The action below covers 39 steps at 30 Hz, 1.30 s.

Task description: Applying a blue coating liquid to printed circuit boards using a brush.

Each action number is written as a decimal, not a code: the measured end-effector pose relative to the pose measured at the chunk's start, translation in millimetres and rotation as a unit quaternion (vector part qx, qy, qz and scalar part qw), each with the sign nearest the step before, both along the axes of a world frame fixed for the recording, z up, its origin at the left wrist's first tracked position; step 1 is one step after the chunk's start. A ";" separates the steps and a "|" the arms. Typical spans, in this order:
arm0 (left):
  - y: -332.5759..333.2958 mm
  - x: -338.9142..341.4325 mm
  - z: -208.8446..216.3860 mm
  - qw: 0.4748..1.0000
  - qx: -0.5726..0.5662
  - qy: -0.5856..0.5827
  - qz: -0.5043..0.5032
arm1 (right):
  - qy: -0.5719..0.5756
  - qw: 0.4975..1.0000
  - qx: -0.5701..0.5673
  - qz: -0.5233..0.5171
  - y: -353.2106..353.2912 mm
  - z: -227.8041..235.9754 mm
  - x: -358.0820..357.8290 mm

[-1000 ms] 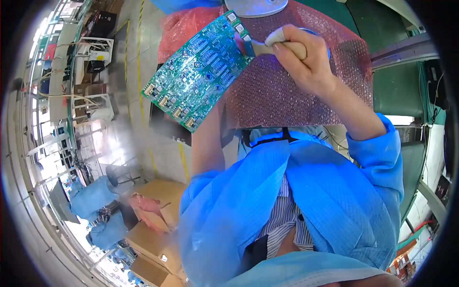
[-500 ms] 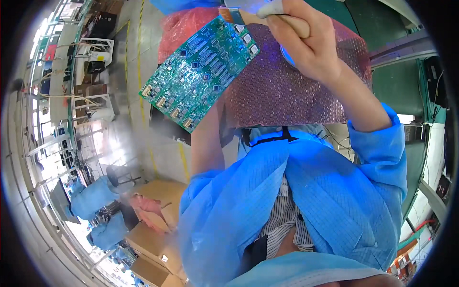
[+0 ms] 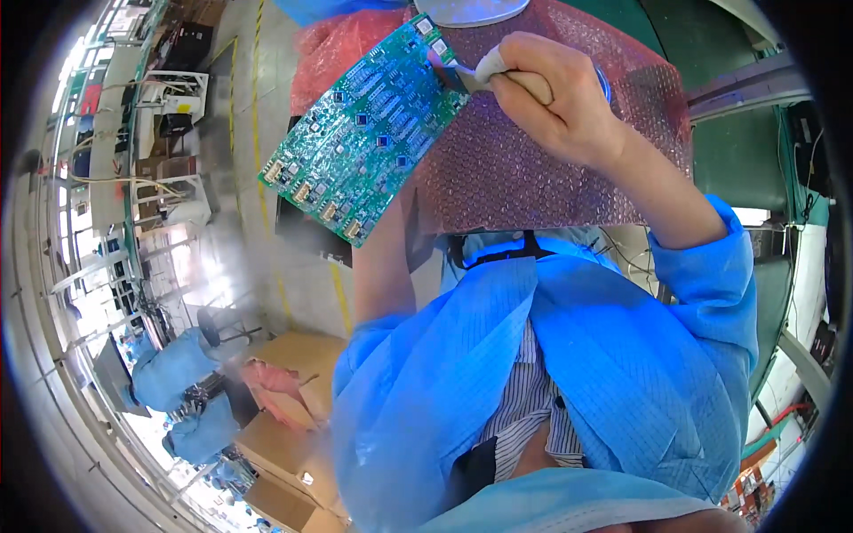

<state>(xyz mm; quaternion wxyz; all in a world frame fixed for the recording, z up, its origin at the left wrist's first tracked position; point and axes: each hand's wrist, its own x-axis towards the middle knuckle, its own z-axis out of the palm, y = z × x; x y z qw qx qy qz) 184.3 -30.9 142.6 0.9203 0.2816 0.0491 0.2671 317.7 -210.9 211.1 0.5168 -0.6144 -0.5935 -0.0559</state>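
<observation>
A green circuit board (image 3: 369, 124) is tilted upright at the upper middle, with white connectors along its lower left edge and white square parts at its upper right end. My left forearm (image 3: 382, 271) runs up behind it; the board hides the hand holding it. My right hand (image 3: 564, 102) is closed round the pale wooden handle of a flat brush (image 3: 529, 86), a white finger cot on one fingertip. The dark brush tip lies over the board's upper right end, near the white square parts. Whether the bristles press on it I cannot tell.
Pink bubble wrap (image 3: 533, 178) covers the surface beneath my hands. A pale round object (image 3: 471, 9) with a blue glow stands at the far edge. Cardboard boxes (image 3: 289, 453) and people in blue clothing (image 3: 178, 369) are at lower left. A green surface (image 3: 733, 164) is at right.
My right hand has moved left and slightly nearer, bringing the brush from beyond the board's top corner down over its upper right end. The board has barely moved.
</observation>
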 end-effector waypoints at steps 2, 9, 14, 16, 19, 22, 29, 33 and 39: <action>0.3 -0.4 -0.9 1.000 0.010 0.004 0.004 | 0.025 0.999 -0.024 0.000 -5.0 -4.5 -1.1; 3.9 -0.9 -1.5 1.000 0.010 0.002 0.011 | 0.084 0.994 -0.057 0.042 -17.7 -11.8 -7.0; 5.8 -0.5 -1.6 1.000 0.009 0.000 0.009 | 0.132 0.989 -0.059 0.038 -24.4 -4.0 -5.4; 6.3 0.8 -2.9 1.000 0.010 0.004 0.012 | 0.162 0.986 -0.030 0.024 -22.5 -3.7 -5.3; 8.5 1.4 -4.6 0.999 0.025 0.021 0.031 | 0.203 0.979 0.024 -0.003 -18.4 -7.3 -6.4; 11.4 -1.3 -4.7 0.998 0.025 0.027 0.049 | 0.194 0.979 -0.053 0.016 -21.8 -12.2 -8.5; 7.3 2.2 -5.4 0.985 -0.106 -0.103 -0.085 | 0.293 0.956 -0.011 0.015 -34.7 -20.2 -17.2; 4.3 3.0 -1.9 0.996 -0.006 -0.073 -0.058 | 0.313 0.949 -0.042 0.007 -31.7 -19.6 -20.1; -4.8 6.7 -0.6 0.996 -0.042 -0.075 -0.038 | 0.371 0.927 0.033 0.037 -24.8 -15.1 -24.7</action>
